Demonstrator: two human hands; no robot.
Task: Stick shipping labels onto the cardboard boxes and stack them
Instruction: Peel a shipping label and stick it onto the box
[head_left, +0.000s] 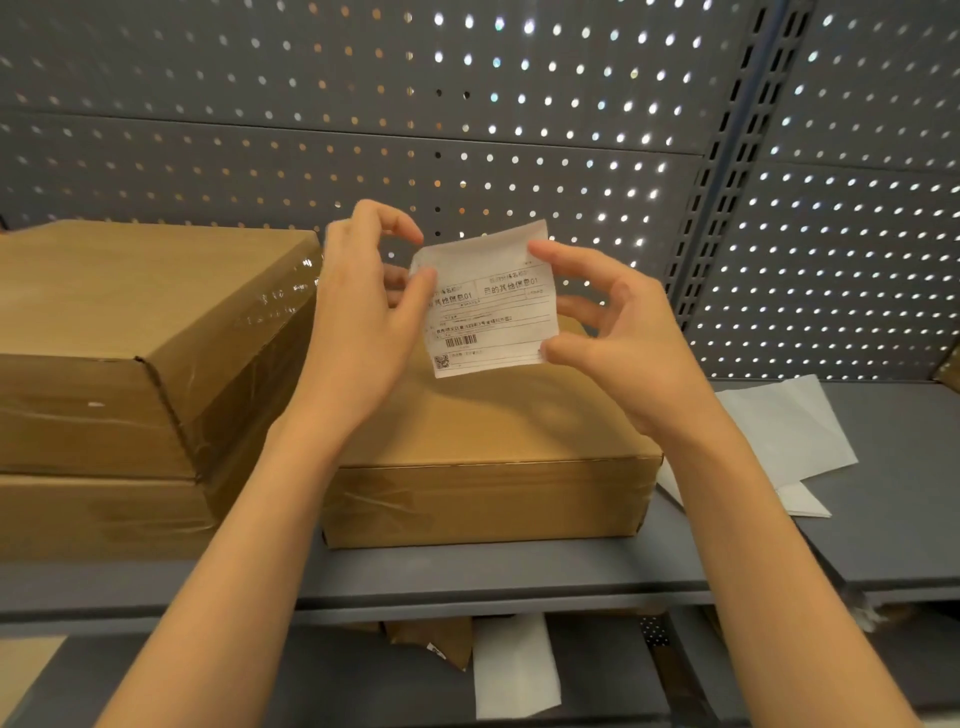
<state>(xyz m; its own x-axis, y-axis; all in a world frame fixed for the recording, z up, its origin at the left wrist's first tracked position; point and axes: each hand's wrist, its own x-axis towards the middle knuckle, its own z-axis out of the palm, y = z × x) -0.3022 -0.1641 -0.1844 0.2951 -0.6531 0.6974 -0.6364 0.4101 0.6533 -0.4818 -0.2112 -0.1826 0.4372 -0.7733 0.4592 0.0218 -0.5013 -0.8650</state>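
A white shipping label (491, 304) with printed text, a barcode and a QR code is held up in the air between both hands. My left hand (363, 332) pinches its left edge, thumb in front and fingers curled above. My right hand (608, 338) pinches its right edge between thumb and fingertips. Directly below the label lies a flat cardboard box (483, 457) with a bare top, taped at its front. To the left stands a stack of two taped cardboard boxes (130, 364).
Everything rests on a grey metal shelf (519, 577) backed by a perforated panel (519, 130). White backing sheets (789, 436) lie on the shelf right of the box. Below the shelf edge are a white sheet (514, 665) and brown cardboard scraps (431, 644).
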